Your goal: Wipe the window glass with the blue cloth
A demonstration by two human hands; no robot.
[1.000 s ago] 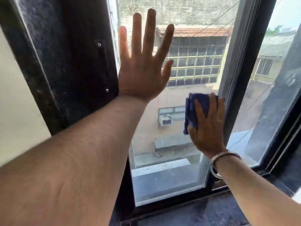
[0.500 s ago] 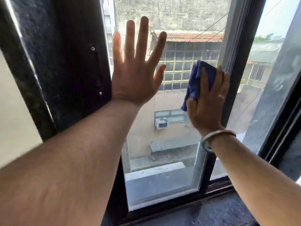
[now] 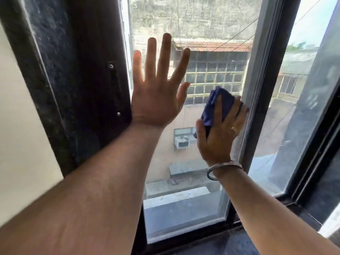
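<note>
The window glass (image 3: 184,181) fills the middle of the view inside a dark frame. My left hand (image 3: 156,92) lies flat on the pane near its left edge, fingers spread, holding nothing. My right hand (image 3: 219,131) presses the crumpled blue cloth (image 3: 217,103) against the glass near the pane's right edge, at mid height. The cloth pokes out above and to the left of my fingers; the rest is hidden under my palm. A metal bangle sits on my right wrist.
A dark vertical frame bar (image 3: 265,89) divides this pane from a second pane (image 3: 294,126) on the right. A dark stone jamb (image 3: 64,89) stands at the left, and a dark sill (image 3: 211,243) runs along the bottom. Buildings show outside.
My right hand went up the right side of the pane with the cloth, then came back down a little. My left hand stays flat on the glass.
</note>
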